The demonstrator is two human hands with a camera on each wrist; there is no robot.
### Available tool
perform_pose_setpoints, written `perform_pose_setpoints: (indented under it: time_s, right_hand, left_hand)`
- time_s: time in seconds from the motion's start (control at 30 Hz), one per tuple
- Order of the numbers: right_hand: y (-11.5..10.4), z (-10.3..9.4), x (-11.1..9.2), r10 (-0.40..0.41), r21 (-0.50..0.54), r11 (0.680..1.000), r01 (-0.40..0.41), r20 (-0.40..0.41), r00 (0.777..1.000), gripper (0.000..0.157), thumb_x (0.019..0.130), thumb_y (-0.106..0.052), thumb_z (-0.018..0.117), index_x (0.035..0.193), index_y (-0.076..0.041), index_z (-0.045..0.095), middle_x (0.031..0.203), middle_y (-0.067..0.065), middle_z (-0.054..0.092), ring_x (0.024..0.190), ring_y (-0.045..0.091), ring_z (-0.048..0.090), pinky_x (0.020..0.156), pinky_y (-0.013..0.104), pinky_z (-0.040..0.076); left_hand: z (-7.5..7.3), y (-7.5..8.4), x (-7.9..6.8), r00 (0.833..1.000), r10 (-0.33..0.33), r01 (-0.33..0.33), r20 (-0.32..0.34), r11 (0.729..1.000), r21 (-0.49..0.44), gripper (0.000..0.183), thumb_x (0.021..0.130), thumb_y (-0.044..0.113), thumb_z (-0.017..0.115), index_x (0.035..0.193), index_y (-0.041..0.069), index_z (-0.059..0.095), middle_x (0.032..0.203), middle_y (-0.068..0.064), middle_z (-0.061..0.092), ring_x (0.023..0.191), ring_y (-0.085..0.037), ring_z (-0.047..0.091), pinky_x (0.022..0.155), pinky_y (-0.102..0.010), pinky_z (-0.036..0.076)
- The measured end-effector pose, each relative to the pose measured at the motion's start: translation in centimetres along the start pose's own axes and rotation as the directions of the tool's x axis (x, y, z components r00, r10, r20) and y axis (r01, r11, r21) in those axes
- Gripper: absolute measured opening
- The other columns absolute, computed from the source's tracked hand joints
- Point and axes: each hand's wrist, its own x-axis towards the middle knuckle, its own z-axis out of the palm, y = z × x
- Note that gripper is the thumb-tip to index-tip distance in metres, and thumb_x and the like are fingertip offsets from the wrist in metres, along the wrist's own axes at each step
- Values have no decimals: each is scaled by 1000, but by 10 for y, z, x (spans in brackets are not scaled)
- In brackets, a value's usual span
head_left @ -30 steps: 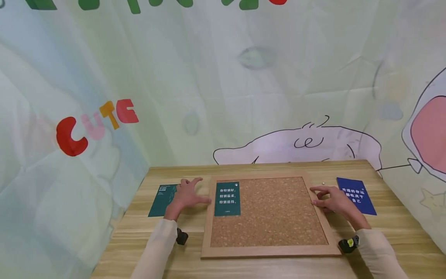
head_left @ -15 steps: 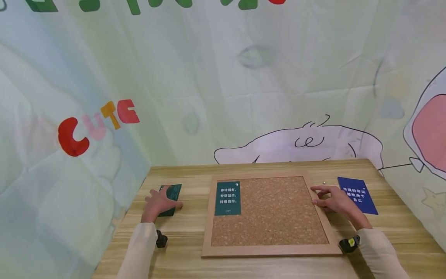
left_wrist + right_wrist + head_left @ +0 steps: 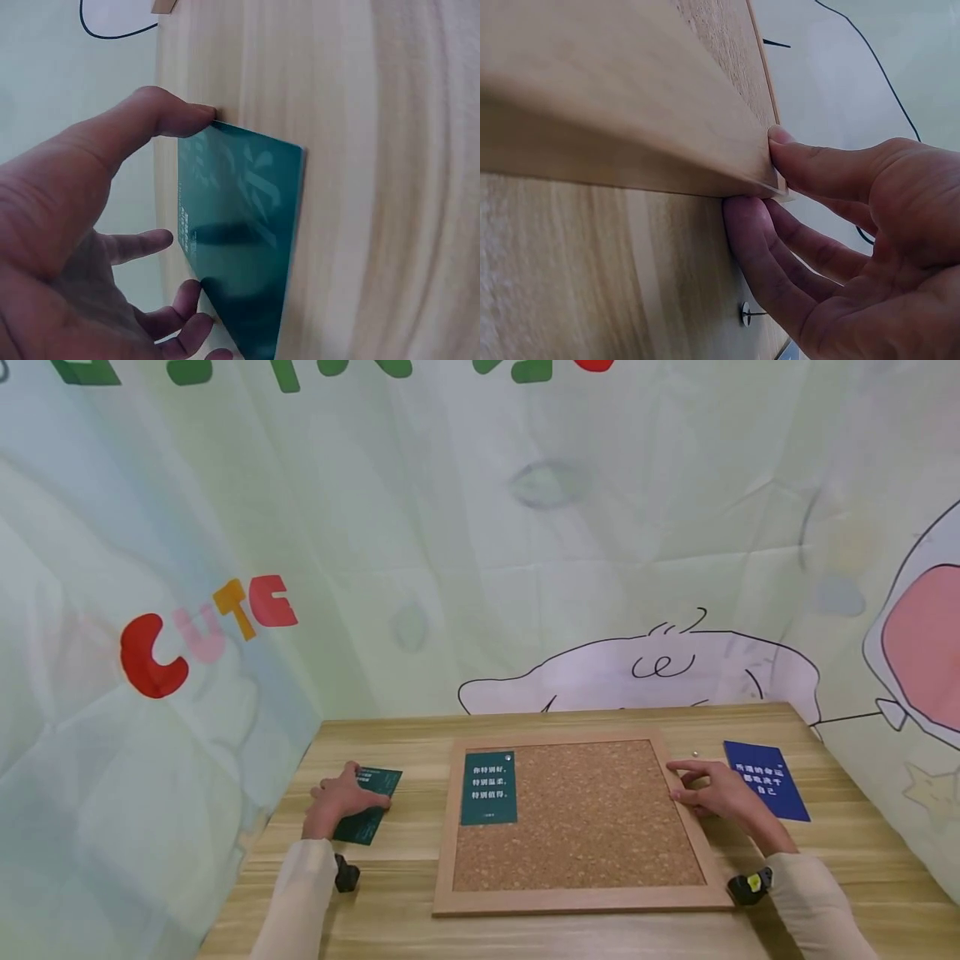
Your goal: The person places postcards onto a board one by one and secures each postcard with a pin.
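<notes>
My left hand (image 3: 333, 800) grips a dark teal card (image 3: 369, 827) at the left of the wooden table. In the left wrist view, the thumb is at one edge of the card (image 3: 240, 217) and curled fingertips meet the opposite edge. A wood-framed corkboard (image 3: 592, 827) lies in the middle. My right hand (image 3: 716, 789) holds its right frame edge; in the right wrist view, the thumb rests on the frame (image 3: 667, 112) and fingers press its side. A teal card with white lettering (image 3: 489, 802) is on the cork's upper left, a pushpin (image 3: 507, 758) at its top right corner.
Right of my right hand lies a blue card (image 3: 772, 789) with white lettering. A loose silver pushpin (image 3: 695, 753) sits on the table near the board's top right corner. A printed curtain (image 3: 420, 568) stands behind and beside the table (image 3: 405, 893).
My left hand has moved left from beside the board to the teal card and gripped it. The card has shifted slightly toward me and right. My right hand has stayed at the frame.
</notes>
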Motion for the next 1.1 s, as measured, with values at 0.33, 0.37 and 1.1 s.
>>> perform_pose_setpoints:
  time_s: [0.33, 0.37, 1.1]
  right_hand:
    - [0, 0, -1, -9, -3, 1000, 9, -4, 1000, 59, 98, -12, 77, 150, 4, 54, 123, 29, 61, 90, 23, 65, 73, 36, 63]
    - [0, 1, -1, -11, -4, 1000, 11, -5, 1000, 59, 98, -11, 77, 150, 4, 54, 123, 29, 61, 89, 23, 65, 73, 36, 63]
    - [3, 2, 0, -9, -27, 1000, 9, -13, 1000, 58, 99, -13, 77, 150, 3, 54, 124, 30, 62, 91, 25, 65, 74, 36, 62]
  left_hand:
    - [8, -4, -1, 995, 61, -62, -79, 998, -22, 99, 80, 43, 86, 155, 5, 33, 134, -44, 28, 101, -55, 50, 85, -65, 49]
    - [8, -5, -1, 993, 75, -77, -89, 997, -26, 98, 80, 42, 86, 154, 5, 34, 132, -43, 27, 95, -52, 52, 80, -61, 51]
    - [-3, 44, -17, 961, 266, -276, -76, 931, -240, 82, 83, 4, 80, 155, 6, 42, 148, -36, 42, 116, -45, 48, 94, -57, 50]
